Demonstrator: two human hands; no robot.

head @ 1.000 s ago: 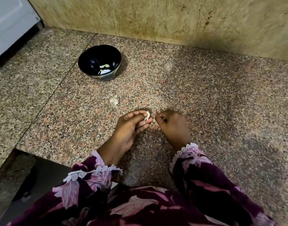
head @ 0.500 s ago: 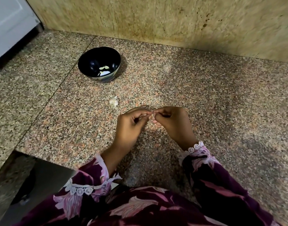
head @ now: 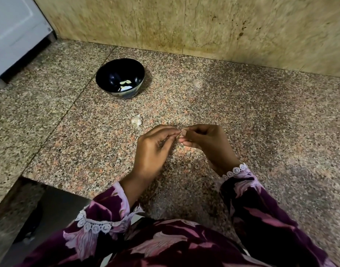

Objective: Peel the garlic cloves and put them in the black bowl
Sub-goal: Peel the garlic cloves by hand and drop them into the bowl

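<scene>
My left hand (head: pixel 155 149) and my right hand (head: pixel 207 141) meet fingertip to fingertip above the granite counter. Between them they pinch a small garlic clove (head: pixel 181 133), almost wholly hidden by the fingers. The black bowl (head: pixel 107 74) stands farther back on the left, with a few pale peeled cloves (head: pixel 125 82) at its bottom. A small white piece of garlic (head: pixel 136 121) lies loose on the counter just left of and beyond my left hand.
The speckled granite counter (head: pixel 242 116) runs back to a stained beige wall (head: pixel 203 26). A white appliance (head: pixel 13 31) stands at the far left. The counter's front edge drops off at the lower left, over a dark gap (head: pixel 40 218).
Both hands have lifted off the counter and come together. The clove, earlier plainly seen in my left fingers, is now pinched by both hands.
</scene>
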